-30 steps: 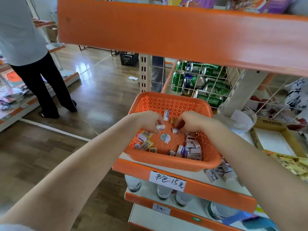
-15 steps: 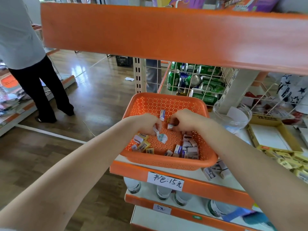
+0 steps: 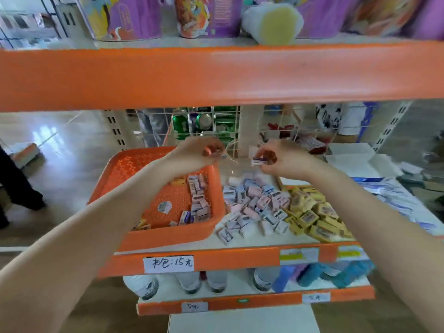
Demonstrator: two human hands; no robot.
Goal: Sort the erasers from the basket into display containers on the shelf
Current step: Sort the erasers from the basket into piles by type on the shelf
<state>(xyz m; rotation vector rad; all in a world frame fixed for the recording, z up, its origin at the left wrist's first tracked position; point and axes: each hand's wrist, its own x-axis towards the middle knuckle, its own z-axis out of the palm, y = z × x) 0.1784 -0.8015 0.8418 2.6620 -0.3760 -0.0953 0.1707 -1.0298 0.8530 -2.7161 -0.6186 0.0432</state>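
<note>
Above the middle shelf (image 3: 242, 240), both hands are raised side by side behind the goods. The right hand (image 3: 286, 161) has its fingers (image 3: 266, 156) curled, thumb and fingertips pinching a small white-and-purple eraser (image 3: 258, 161), which sticks out to the left of the fingertips. The left hand (image 3: 197, 153) hangs over the far right corner of the orange basket (image 3: 168, 233), its fingers curled inward. A small bluish bit shows at their tips, too blurred to tell whether it is a held eraser. The two hands are near each other but apart.

The basket sits on the left of the shelf, with loose erasers (image 3: 198, 200) gathered along its right side. Just right of it, on the bare shelf, lies a heap of pink and blue erasers (image 3: 252, 203), and touching that heap on the right a pile of yellow erasers (image 3: 312, 215). A handwritten price label (image 3: 168, 263) is stuck on the shelf's orange front edge. Green cans (image 3: 204, 121) stand behind a wire grid beyond the hands.
</note>
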